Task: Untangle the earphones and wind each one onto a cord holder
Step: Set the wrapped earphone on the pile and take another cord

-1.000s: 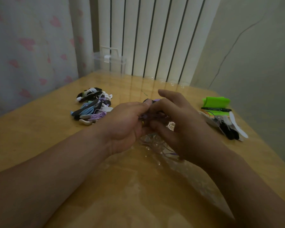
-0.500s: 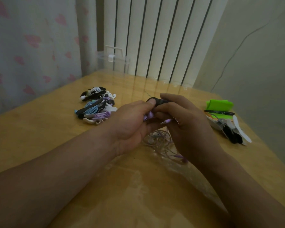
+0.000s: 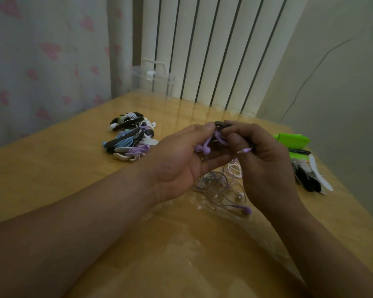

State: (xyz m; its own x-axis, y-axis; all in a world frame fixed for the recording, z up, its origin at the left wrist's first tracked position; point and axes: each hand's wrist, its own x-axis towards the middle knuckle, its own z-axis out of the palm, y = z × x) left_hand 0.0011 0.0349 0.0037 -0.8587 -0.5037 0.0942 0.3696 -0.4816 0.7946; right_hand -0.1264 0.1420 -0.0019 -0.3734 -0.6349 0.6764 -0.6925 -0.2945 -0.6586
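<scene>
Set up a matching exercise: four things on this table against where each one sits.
Things:
1. loose cord tangle
2. wound earphones pile
3. clear box
4. green object

Places:
A. left of the left hand
B. right of the right hand
C. beneath both hands
D. far back, by the blinds

Pairs: 1-C, 2-A, 3-D, 4-B

Left hand (image 3: 181, 160) and right hand (image 3: 265, 166) meet close together, both curled, seemingly pinching the purple earphone (image 3: 206, 148).

Wound earphones (image 3: 131, 138) lie on the table (image 3: 52, 168) left of the left hand (image 3: 181, 162), the tangle (image 3: 220, 187) under it and the right hand (image 3: 265, 164), spare cord holders (image 3: 311, 178) further right, a box (image 3: 153, 80) behind.
</scene>
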